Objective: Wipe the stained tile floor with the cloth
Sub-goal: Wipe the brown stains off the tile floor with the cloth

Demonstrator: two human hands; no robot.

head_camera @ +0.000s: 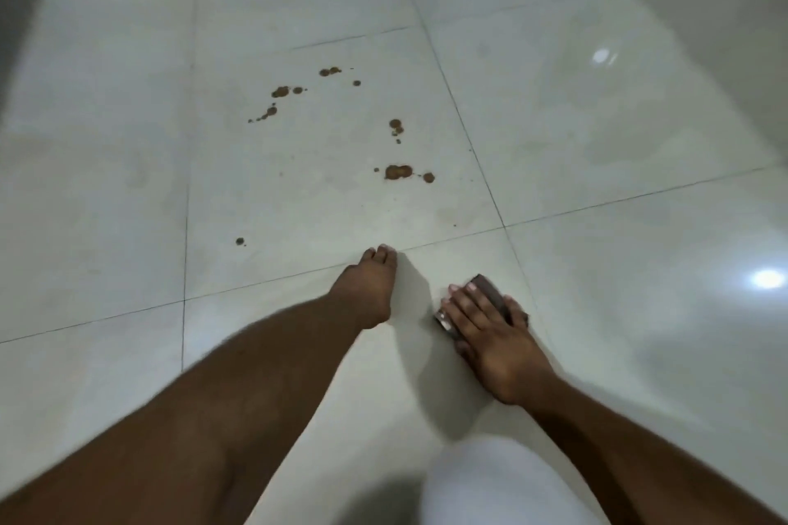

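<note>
Fingers (467,303) flat on dark folded cloth (490,292), brown stains (398,172) beyond

Most of the folded dark cloth (490,294) lies hidden under the right hand (490,337), so only its far corner and a pale, shiny strip at its left edge show; what that strip is cannot be told. The left hand (369,290) is curled with its palm side down, and how many fingertips touch the tile floor (128,183) is unclear. Both forearms are cut off by the lower edge and blurred there. A soft white shape (499,486) at the bottom edge is too blurred to identify. The smallest brown stains (398,171) are mere specks.
</note>
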